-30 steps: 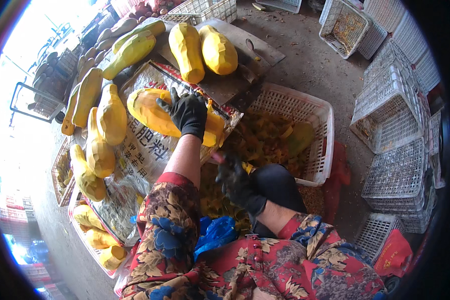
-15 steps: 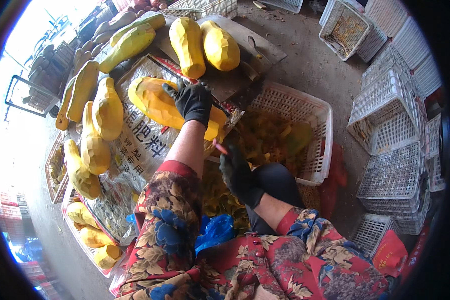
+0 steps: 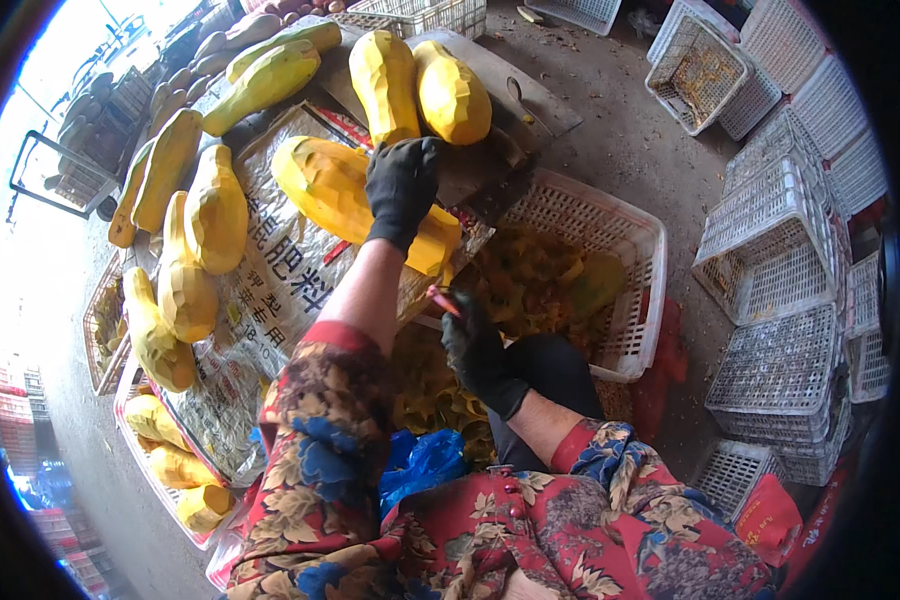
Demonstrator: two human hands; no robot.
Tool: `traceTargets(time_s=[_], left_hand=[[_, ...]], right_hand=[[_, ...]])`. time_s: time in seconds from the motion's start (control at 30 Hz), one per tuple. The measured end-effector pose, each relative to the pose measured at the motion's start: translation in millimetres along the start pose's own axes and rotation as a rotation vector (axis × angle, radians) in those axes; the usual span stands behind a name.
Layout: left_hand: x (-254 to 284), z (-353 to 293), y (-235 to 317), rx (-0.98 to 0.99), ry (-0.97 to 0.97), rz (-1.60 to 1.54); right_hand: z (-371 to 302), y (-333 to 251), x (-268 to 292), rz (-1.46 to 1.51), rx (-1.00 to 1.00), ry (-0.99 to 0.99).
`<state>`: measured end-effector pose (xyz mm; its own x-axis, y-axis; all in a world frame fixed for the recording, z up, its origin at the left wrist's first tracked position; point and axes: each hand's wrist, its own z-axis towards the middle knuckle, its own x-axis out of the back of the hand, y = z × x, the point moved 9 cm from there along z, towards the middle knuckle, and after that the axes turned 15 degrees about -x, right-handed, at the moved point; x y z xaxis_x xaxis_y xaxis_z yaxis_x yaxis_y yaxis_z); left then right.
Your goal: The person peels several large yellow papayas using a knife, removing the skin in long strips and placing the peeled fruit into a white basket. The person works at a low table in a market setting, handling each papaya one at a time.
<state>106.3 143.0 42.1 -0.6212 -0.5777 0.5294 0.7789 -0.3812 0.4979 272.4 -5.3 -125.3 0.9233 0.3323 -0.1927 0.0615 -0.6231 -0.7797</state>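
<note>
A large peeled yellow squash (image 3: 335, 190) lies slantwise across a printed plastic sack (image 3: 280, 255). My left hand (image 3: 402, 190), in a dark glove, is closed over the squash's middle, its fingertips out of sight. Just below the squash's near end, my right hand (image 3: 478, 352), also gloved, grips a small red-handled peeler (image 3: 443, 299); its blade is hard to make out. Two peeled squashes (image 3: 383, 85) stand beyond my left hand on a dark board. More peeled squashes (image 3: 215, 210) lie along the sack's left side.
A white crate (image 3: 645, 300) with peelings stands right of my knee. More peelings (image 3: 430, 390) lie under my hands, beside a blue plastic bag (image 3: 425, 465). At lower left, another crate (image 3: 135, 405) holds squashes. Stacked white crates (image 3: 770, 370) line the right side.
My left hand has shifted slightly right along the squash, its fingers now more curled. My right hand with the peeler has barely moved. The whole view has tilted a little.
</note>
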Motion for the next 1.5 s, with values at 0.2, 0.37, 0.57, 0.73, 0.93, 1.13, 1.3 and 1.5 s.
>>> traceTargets(time_s=[0.2, 0.37, 0.57, 0.73, 0.93, 1.13, 1.3, 1.5], left_hand=[[-1.9, -29.9, 7.1, -0.389, -0.291, 0.613], [-16.1, -24.2, -0.2, -0.378, -0.342, 0.581], [-14.6, -23.0, -0.7, -0.304, -0.381, 0.583], [-20.5, -21.8, -6.0, -0.288, -0.473, 0.597], [-14.3, -19.1, 0.3, -0.300, -0.380, 0.521], [-13.6, -19.1, 1.6, -0.320, -0.387, 0.560], [-18.1, -22.1, -5.3, -0.253, -0.487, 0.575], [-3.3, -23.6, 5.8, -0.336, -0.323, 0.542]], right_hand=[[-1.1, -75.3, 13.2, -0.164, 0.368, 0.307], [22.2, -123.9, 16.4, -0.411, 0.689, 0.385], [-1.3, -55.7, -16.7, -0.499, 0.519, 0.119], [-23.5, -92.3, -12.6, -0.512, 0.595, 0.257], [-10.2, -82.0, -21.3, -0.708, 0.576, 0.430], [-2.0, -18.7, -15.5, -0.182, 0.143, 0.019], [23.9, -44.5, 2.1, 0.495, 0.006, -0.041], [30.9, -36.3, 15.3, 0.547, -0.102, 0.198]])
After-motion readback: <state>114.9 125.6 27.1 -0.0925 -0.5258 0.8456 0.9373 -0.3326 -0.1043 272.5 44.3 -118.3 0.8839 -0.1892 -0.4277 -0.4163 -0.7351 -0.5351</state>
